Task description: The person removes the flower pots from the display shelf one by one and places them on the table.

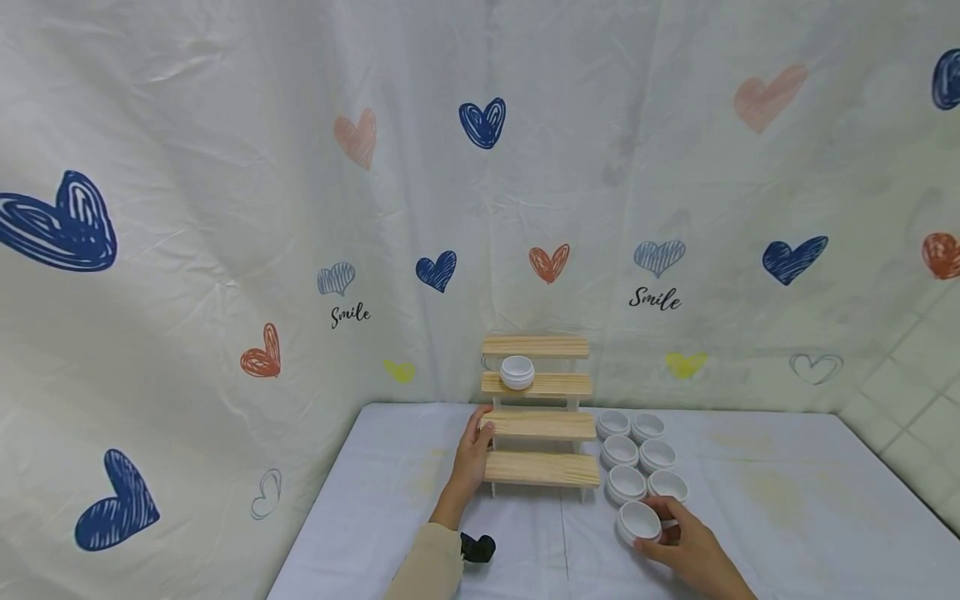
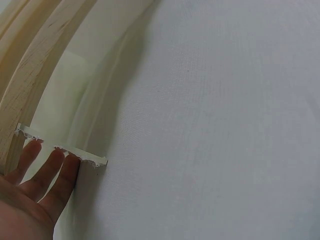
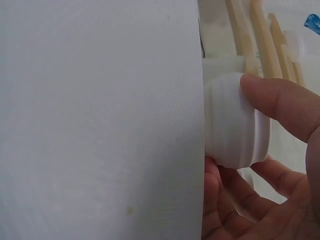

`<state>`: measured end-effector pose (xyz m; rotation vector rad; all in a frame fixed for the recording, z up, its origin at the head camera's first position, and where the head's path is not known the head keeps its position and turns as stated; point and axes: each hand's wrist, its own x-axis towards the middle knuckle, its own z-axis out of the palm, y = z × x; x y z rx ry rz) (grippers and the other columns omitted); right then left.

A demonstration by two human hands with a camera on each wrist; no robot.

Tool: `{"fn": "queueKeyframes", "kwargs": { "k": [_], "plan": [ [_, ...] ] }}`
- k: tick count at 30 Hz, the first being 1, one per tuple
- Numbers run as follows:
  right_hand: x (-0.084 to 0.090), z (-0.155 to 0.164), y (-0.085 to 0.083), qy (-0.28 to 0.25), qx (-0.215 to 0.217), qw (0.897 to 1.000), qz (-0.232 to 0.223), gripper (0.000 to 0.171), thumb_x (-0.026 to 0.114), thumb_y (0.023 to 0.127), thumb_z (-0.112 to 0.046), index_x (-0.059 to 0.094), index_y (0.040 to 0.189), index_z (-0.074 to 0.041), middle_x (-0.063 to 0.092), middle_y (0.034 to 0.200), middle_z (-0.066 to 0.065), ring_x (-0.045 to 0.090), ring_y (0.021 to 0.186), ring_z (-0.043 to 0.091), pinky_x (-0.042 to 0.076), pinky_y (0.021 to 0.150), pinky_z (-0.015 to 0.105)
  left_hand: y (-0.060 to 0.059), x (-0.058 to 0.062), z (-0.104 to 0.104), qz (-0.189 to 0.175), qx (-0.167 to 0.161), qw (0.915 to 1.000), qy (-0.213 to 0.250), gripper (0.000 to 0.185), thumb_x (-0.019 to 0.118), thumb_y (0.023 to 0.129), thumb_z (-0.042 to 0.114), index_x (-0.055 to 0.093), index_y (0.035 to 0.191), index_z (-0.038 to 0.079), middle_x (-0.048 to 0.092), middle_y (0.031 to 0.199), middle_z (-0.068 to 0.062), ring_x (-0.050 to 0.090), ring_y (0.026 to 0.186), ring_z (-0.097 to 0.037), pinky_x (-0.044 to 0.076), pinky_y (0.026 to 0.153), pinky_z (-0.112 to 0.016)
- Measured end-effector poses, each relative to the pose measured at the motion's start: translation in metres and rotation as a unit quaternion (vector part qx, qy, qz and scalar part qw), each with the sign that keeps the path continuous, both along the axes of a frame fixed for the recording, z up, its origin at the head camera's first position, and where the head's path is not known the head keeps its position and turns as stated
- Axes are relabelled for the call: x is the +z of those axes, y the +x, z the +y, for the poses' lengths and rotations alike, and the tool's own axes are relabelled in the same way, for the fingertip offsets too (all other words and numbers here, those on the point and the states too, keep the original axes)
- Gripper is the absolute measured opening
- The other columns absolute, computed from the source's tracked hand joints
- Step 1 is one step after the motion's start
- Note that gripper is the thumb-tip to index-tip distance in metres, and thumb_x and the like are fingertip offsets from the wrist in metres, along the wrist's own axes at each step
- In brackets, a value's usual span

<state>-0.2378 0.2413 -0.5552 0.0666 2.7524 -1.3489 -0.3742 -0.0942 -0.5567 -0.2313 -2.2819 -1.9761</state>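
A stepped wooden display stand (image 1: pixel 540 468) with pale plank shelves rises at the back of the table. My left hand (image 1: pixel 471 450) grips its left end at a middle shelf; in the left wrist view the fingers (image 2: pixel 59 184) touch a thin white support under a plank (image 2: pixel 36 70). One small white bowl (image 1: pixel 517 372) sits on the second shelf from the top. With thumb and fingers, my right hand (image 1: pixel 678 537) holds another small white bowl (image 1: pixel 639 523) at the front of the group. The right wrist view shows this held bowl (image 3: pixel 232 122) side-on.
Several more white bowls (image 1: pixel 620 451) stand in two columns right of the stand. A white cloth (image 1: pixel 750 500) covers the table, and a curtain printed with hearts (image 1: pixel 482 123) hangs behind. A black object (image 1: pixel 477 547) is at my left wrist.
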Motion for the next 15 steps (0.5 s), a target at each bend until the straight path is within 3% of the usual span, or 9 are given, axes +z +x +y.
{"fn": "queueKeyframes", "kwargs": {
  "k": [9, 15],
  "plan": [
    [0.005, -0.001, 0.002, 0.017, 0.018, 1.000, 0.000, 0.073, 0.088, 0.081, -0.029, 0.051, 0.138, -0.003, 0.063, 0.128, 0.010, 0.061, 0.094, 0.015, 0.051, 0.072, 0.022, -0.004, -0.007, -0.001, 0.008, 0.003, 1.0000, -0.004, 0.046, 0.044, 0.110, 0.041, 0.044, 0.152, 0.025, 0.056, 0.143, -0.008, 0.052, 0.115, -0.018, 0.042, 0.100, -0.038],
    [0.019, 0.004, 0.006, 0.039, 0.065, 0.997, 0.003, 0.068, 0.083, 0.086, -0.031, 0.050, 0.138, -0.002, 0.063, 0.132, 0.014, 0.065, 0.099, 0.018, 0.053, 0.075, 0.026, 0.003, 0.004, -0.002, -0.003, -0.008, 1.0000, 0.001, 0.043, 0.044, 0.111, 0.032, 0.045, 0.152, 0.023, 0.055, 0.146, -0.012, 0.054, 0.118, -0.021, 0.043, 0.102, -0.041]
  ]
}}
